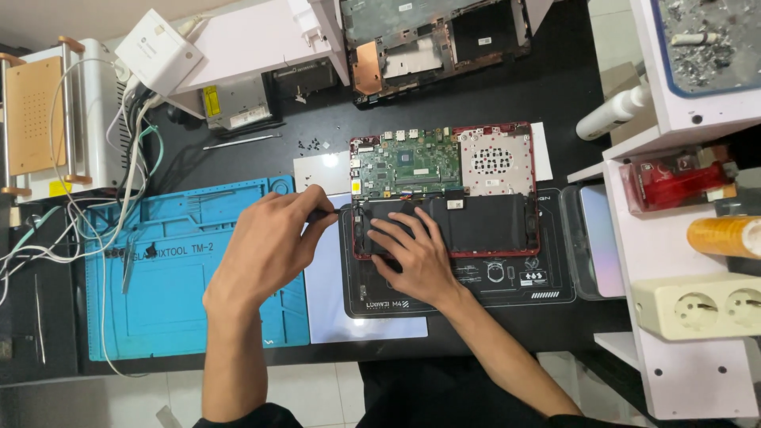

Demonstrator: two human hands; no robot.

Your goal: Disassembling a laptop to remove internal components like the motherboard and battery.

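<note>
On the blue repair mat [182, 301] at the left nothing is in use. My left hand [265, 246] is closed around a thin dark tool [323, 212], probably a screwdriver, its tip at the left edge of the opened red laptop base [444, 190], just right of the hand. I judge this to be fastener or connector work beside the black battery [468, 222]; the next move calls for steady, vertical tool pressure. My right hand [412, 254] lies flat and released on the battery's left part, bracing the base on the black mat [476, 281].
</note>
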